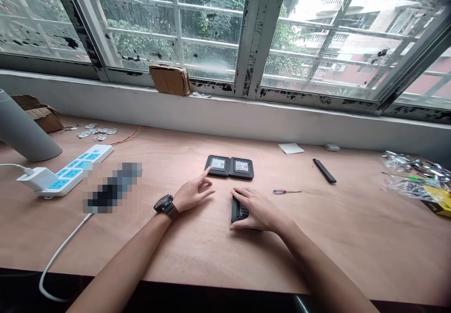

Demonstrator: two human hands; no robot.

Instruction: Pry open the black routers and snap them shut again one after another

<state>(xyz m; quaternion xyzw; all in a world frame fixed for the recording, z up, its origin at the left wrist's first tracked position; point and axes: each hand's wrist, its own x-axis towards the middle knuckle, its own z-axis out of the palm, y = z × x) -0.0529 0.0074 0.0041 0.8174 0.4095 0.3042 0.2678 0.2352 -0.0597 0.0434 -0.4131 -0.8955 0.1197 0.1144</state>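
Note:
Two flat black square devices with white printed labels, a left one (217,172) and a right one (241,174), lie side by side on the wooden table. My left hand (192,194) wears a black watch. Its index finger stretches to the near left edge of the left device, and its fingers are apart with nothing held. A third flat black device (238,211) lies closer to me. Over it, my right hand (259,209) grips it between the thumb at the near edge and the fingers at the far edge; the hand covers much of it.
A small screwdriver (282,191) and a black bar (324,171) lie to the right. Plastic bags (408,181) are at the far right. On the left stand a white power strip (75,169) and a grey cylinder (26,129); a white cable (63,247) crosses the front edge.

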